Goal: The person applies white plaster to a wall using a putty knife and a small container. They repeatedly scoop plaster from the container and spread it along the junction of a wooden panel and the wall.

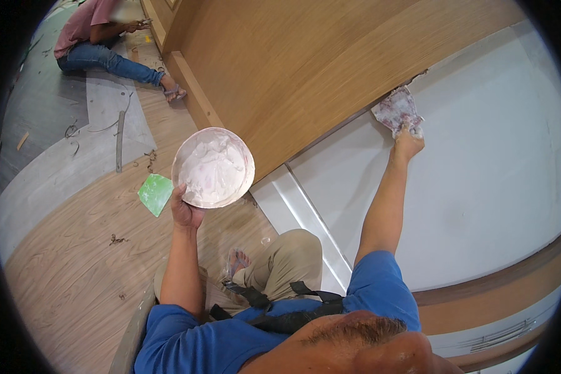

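My left hand point(187, 209) grips a round, pale tub point(209, 165) of white paste at its lower left rim. A green square scraper point(154, 194) shows just left of the tub; I cannot tell if it rests on the floor. My right hand point(408, 140) is closed on a paste-smeared flat scraper point(394, 111), reaching out to the dark seam where the wooden panel point(330, 56) meets the white wall surface point(480, 156).
A person in a pink top point(81, 34) sits at the upper left beside a wooden frame point(193, 90). Grey sheets point(37, 118), a thin strip point(119, 143) and scraps point(117, 239) lie on the wood-patterned floor point(87, 274). My bent leg is below.
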Tool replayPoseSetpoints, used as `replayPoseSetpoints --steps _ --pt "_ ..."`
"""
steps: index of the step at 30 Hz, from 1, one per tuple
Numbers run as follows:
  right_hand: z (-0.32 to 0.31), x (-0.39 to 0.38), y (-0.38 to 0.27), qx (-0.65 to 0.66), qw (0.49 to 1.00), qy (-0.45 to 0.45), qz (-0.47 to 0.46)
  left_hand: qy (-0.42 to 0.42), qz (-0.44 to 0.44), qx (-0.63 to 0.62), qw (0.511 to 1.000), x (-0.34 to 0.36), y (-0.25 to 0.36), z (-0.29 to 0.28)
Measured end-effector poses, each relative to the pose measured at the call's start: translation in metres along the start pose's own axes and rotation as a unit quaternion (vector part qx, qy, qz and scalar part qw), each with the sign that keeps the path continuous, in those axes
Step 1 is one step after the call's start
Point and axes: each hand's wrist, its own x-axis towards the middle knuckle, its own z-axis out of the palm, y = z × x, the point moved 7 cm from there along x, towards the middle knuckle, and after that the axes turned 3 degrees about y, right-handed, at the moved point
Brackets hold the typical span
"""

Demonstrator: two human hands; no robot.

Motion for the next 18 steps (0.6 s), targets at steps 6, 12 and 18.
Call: replayPoseSetpoints --steps 6,12,18 --pt "-0.003 -0.013 -0.035 -0.292 0.943 0.045 -0.156 -0.012 0.016 0.007 1.0 -0.002 0.003 0.002" --pt "-0.007 0.003 -0.03 -0.306 0.941 0.025 -0.14 -0.004 0.012 0.003 1.0 -0.006 0.006 0.0" --pt "-0.013 0.012 -0.026 -0.352 0.925 0.009 -0.144 0.008 0.035 0.009 0.999 -0.002 0.011 -0.004"
